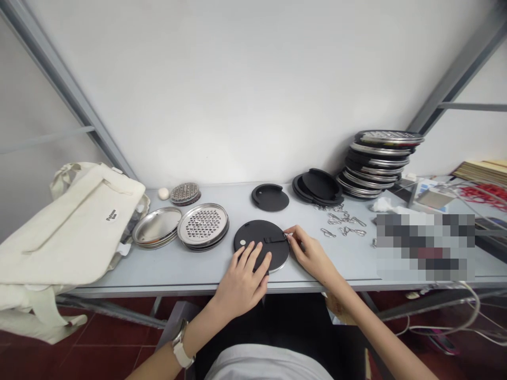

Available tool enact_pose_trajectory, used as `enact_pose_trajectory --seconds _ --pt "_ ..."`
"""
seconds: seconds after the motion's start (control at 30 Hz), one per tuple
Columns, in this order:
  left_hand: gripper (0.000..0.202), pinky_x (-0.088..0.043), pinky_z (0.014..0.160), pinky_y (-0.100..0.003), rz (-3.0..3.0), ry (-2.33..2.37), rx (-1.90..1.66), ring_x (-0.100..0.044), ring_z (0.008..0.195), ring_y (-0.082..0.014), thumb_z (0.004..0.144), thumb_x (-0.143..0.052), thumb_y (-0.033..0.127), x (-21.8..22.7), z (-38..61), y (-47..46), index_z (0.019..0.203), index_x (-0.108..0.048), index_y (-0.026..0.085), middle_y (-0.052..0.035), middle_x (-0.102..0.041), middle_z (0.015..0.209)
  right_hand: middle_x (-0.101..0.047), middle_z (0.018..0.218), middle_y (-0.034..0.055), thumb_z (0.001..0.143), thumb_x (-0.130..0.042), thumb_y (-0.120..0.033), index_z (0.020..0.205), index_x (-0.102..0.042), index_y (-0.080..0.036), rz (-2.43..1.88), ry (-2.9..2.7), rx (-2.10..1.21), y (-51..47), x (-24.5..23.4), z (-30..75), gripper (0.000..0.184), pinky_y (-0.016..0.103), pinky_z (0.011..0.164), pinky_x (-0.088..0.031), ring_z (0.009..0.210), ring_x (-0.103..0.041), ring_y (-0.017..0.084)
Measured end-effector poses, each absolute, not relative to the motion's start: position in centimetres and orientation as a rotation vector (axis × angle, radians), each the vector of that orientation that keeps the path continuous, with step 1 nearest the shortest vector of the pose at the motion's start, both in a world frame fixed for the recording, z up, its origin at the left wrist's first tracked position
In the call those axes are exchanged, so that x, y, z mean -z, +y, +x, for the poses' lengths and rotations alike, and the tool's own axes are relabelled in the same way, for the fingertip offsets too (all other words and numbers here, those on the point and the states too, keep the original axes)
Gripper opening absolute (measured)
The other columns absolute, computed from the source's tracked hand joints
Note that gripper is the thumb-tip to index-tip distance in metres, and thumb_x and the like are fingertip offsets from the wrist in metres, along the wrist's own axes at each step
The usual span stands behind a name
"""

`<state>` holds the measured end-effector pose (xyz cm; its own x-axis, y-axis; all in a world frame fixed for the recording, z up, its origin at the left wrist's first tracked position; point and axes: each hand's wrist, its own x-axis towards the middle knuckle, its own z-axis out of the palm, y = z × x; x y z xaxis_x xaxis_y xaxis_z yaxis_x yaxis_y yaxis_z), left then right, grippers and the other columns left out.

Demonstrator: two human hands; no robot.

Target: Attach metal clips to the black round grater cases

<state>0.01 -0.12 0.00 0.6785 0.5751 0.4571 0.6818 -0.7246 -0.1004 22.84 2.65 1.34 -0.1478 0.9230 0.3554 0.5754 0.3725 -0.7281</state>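
Observation:
A round black lid [259, 238] lies flat on the grey table [174, 266] in front of me, over a metal rim that shows at its lower right. My left hand [242, 279] rests on its near side with the fingers stretched flat. My right hand [309, 252] is at the lid's right edge, its fingertips pinched on a small metal clip at the end of the lid's slot. Loose metal clips [343, 221] lie scattered just right of that hand.
Left of the lid sit a perforated metal disc stack [203, 225], plain metal plates [157, 227] and a small grater disc [185, 193]. A white canvas bag [71, 224] covers the left end. Further black lids [270, 197] [318, 186] and a tall stack of discs [378, 162] stand at the back right.

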Motion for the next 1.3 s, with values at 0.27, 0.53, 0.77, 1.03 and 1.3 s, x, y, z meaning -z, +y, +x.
enact_pose_trajectory --seconds 0.27,0.53,0.77,1.03,1.3 --pt "0.050 -0.030 0.110 -0.046 -2.632 -1.005 0.593 -0.033 0.138 -0.0303 0.094 -0.047 0.028 0.0 0.1 -0.1 0.142 -0.043 0.015 -0.0152 -0.039 0.147 -0.052 0.063 -0.0042 0.098 -0.037 -0.031 0.094 -0.044 -0.025 -1.334 -1.852 -0.586 2.5 -1.4 22.6 0.010 0.027 0.057 -0.042 0.056 -0.054 0.018" --pt "0.050 -0.030 0.109 -0.048 -2.641 -1.009 0.584 -0.033 0.138 -0.0312 0.094 -0.045 0.028 0.0 0.0 -0.1 0.142 -0.042 0.016 -0.0150 -0.038 0.148 -0.057 0.073 -0.0004 0.099 -0.034 -0.030 0.100 -0.047 -0.023 -1.305 -1.827 -0.574 2.8 -1.1 22.8 0.015 0.028 0.063 -0.045 0.061 -0.056 0.017" --pt "0.050 -0.031 0.109 -0.046 -2.629 -1.008 0.596 -0.033 0.138 -0.0301 0.094 -0.047 0.028 0.0 0.0 -0.1 0.142 -0.043 0.016 -0.0148 -0.040 0.147 -0.052 0.067 -0.0024 0.098 -0.038 -0.032 0.087 -0.045 -0.024 -1.383 -1.788 -0.467 2.5 -1.6 22.5 0.015 0.028 0.059 -0.042 0.057 -0.051 0.016" --pt "0.050 -0.031 0.109 -0.046 -2.632 -1.008 0.582 -0.032 0.139 -0.0307 0.094 -0.046 0.029 0.1 0.0 -0.1 0.142 -0.042 0.015 -0.0152 -0.038 0.148 -0.060 0.076 -0.0003 0.089 -0.055 -0.043 0.090 -0.056 -0.022 -1.390 -1.971 -0.821 1.8 -2.8 25.6 0.021 0.029 0.065 -0.048 0.070 -0.056 0.017" --pt "0.050 -0.029 0.109 -0.047 -2.655 -1.023 0.559 -0.031 0.139 -0.0317 0.095 -0.044 0.029 0.0 0.0 -0.2 0.143 -0.040 0.015 -0.0157 -0.036 0.149 -0.061 0.080 0.0030 0.086 -0.059 -0.040 0.080 -0.057 -0.021 -1.498 -2.034 -0.723 1.6 -2.8 25.4 0.019 0.033 0.069 -0.048 0.076 -0.057 0.020"
